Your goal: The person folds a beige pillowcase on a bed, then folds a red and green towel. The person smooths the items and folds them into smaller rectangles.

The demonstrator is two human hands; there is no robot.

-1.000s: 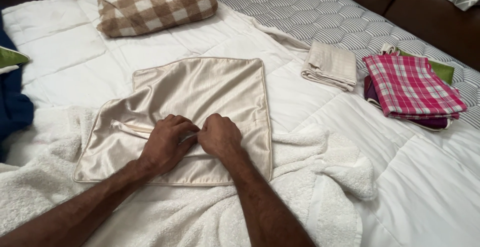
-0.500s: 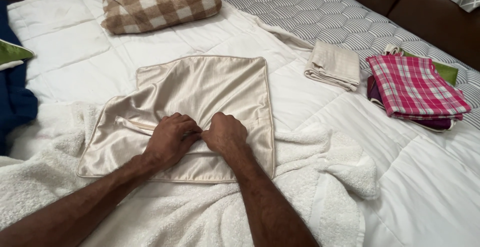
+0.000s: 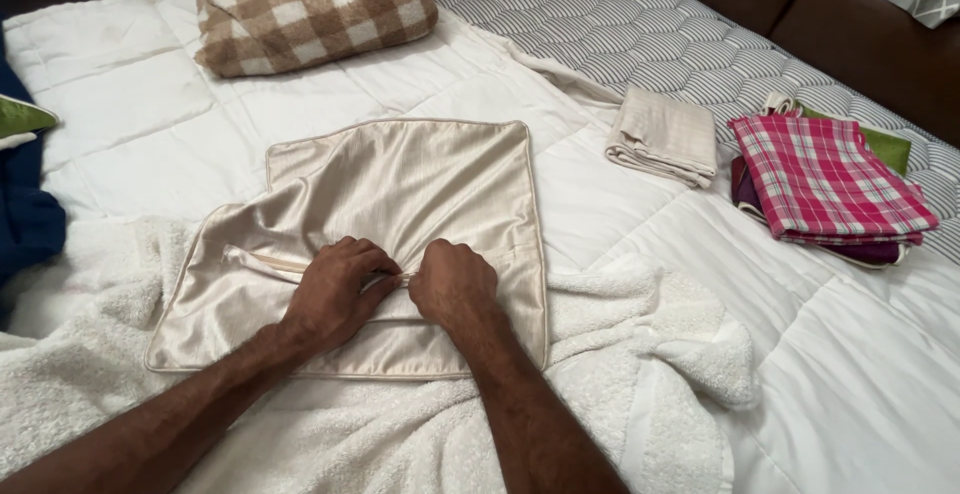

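Left hand [image 3: 335, 289]: closed, fingers curled, pinching the zipper seam of the cushion cover.
Right hand [image 3: 452, 284]: closed in a fist on the same seam, knuckle to knuckle with the left hand.
Cushion cover [image 3: 420, 189]: beige, satin, lying flat in the middle of the bed, its near edge on the fleece blanket; its left half is rumpled.
Zipper seam [image 3: 265, 262]: runs left from the hands across the cover.
Fleece blanket [image 3: 660, 354]: white, fluffy, near side.
Quilt [image 3: 150, 104]: white, under everything.
Checked pillow [image 3: 310, 4]: brown and cream, far.
Folded beige cloth [image 3: 665, 134]: right of the cover, well apart.
Pink plaid cloth [image 3: 825, 179]: tops a stack, far right.
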